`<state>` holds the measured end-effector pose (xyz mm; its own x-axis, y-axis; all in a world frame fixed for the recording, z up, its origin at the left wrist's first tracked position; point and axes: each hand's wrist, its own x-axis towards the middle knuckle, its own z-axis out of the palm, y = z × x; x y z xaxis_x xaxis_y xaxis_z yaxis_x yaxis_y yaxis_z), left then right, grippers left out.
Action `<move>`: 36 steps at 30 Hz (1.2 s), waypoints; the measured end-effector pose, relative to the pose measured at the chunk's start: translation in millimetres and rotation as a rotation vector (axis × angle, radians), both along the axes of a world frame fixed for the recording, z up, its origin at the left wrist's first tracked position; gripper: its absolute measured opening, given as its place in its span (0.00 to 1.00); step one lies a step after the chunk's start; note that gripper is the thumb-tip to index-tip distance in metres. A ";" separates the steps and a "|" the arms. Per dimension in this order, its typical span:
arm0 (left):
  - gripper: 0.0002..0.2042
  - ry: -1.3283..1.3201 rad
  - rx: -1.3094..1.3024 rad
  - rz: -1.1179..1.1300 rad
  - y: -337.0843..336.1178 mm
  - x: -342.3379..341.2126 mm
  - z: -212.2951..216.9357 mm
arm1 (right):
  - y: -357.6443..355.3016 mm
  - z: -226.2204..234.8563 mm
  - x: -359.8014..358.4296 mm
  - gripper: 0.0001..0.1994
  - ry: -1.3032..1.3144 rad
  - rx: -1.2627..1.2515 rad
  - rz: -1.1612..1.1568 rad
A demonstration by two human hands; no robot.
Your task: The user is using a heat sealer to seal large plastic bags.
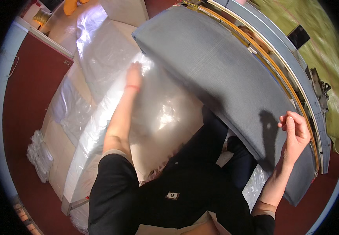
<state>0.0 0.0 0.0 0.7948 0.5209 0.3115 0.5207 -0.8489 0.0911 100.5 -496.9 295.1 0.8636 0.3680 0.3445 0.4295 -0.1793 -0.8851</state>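
My left hand [135, 74], slightly blurred, reaches forward with its fingers stretched out over a clear plastic sheet [165, 102]. Just ahead of it the plastic shines brightly, near the far left corner of a long grey fabric-covered board [216, 62]. On the right, my right hand [296, 131] is raised over the board's near end, where its shadow falls on the cloth. Its thumb and fingers are pinched together; whatever they hold, if anything, is too small or hidden to tell.
Crumpled clear plastic bags [40, 156] lie at the left edge of the beige table [61, 168]. An orange strip [271, 47] and metal rails run along the board's far side. Beyond them, a black phone [298, 37] rests on a yellow-green cover [314, 23]. Dark red floor [28, 98] shows at left.
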 end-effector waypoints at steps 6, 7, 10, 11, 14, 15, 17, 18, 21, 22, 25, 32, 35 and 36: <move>0.07 -0.129 -0.049 0.031 -18.6 -66.2 23.6 | -21.8 -57.4 29.7 0.05 0.047 -0.117 -0.181; 0.08 -0.141 -0.042 0.018 -21.1 -71.8 27.5 | -25.6 -70.2 34.2 0.05 0.069 -0.141 -0.206; 0.12 -0.044 -0.100 0.091 -26.4 -61.7 57.6 | -29.8 -92.4 44.5 0.05 0.156 -0.153 -0.230; 0.14 0.063 -0.168 0.175 -24.9 -54.4 65.1 | -30.4 -94.5 47.8 0.05 0.214 -0.056 -0.236; 0.16 0.190 0.008 0.024 12.3 -47.2 45.7 | -25.5 -95.6 50.5 0.04 0.197 -0.063 -0.213; 0.15 0.241 0.060 -0.066 13.5 -41.4 46.7 | -25.7 -95.7 50.0 0.04 0.196 -0.117 -0.217; 0.11 0.286 0.049 -0.022 14.2 -44.4 51.2 | -24.6 -96.7 49.9 0.05 0.191 -0.166 -0.220; 0.09 0.269 0.031 0.040 14.1 -50.7 55.6 | -25.4 -97.8 50.3 0.05 0.186 -0.131 -0.213; 0.07 0.089 -0.001 0.271 14.5 -91.9 81.3 | -32.2 -97.6 50.9 0.04 0.189 -0.084 -0.186; 0.06 -0.073 -0.019 0.386 15.0 -105.0 93.0 | -32.8 -97.8 51.4 0.04 0.188 -0.079 -0.177; 0.05 -0.641 -0.004 0.391 27.5 -148.6 144.4 | -29.6 -97.1 49.7 0.04 0.193 -0.042 -0.133; 0.03 -0.608 -0.389 -0.623 -169.2 -74.6 299.2 | 19.9 -48.2 -9.2 0.19 0.246 -0.009 0.308; 0.09 -0.459 -0.053 -1.196 -257.9 -37.5 330.1 | 47.6 -11.8 -46.6 0.43 0.266 0.353 0.718; 0.08 -0.482 -0.046 -1.268 -283.5 -28.8 333.3 | 49.4 1.9 -59.4 0.44 0.324 0.424 0.804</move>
